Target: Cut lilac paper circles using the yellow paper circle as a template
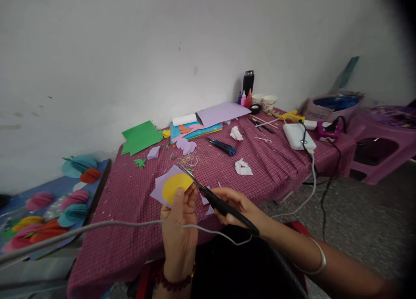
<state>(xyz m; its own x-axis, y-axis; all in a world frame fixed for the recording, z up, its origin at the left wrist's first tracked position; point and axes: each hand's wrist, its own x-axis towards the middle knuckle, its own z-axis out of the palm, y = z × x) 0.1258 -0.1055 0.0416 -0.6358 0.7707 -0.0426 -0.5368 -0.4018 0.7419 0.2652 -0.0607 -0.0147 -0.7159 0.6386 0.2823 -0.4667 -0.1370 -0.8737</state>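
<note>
My left hand [180, 229] pinches a yellow paper circle [175, 188] laid on a lilac paper piece [161, 184], both held up over the near edge of the table. My right hand [238, 207] grips black-handled scissors [214, 199]. Their blades point up-left and meet the edge of the lilac and yellow papers. A thin grey cable [97, 226] crosses in front of my left wrist.
The low table has a red checked cloth [130, 229]. On it lie green paper [140, 138], a stack of coloured sheets [201, 125], blue scissors [222, 146], crumpled tissues [243, 167], a white box [298, 136], glue bottles and cups. Paper flowers [48, 212] lie left; a purple stool [380, 147] stands right.
</note>
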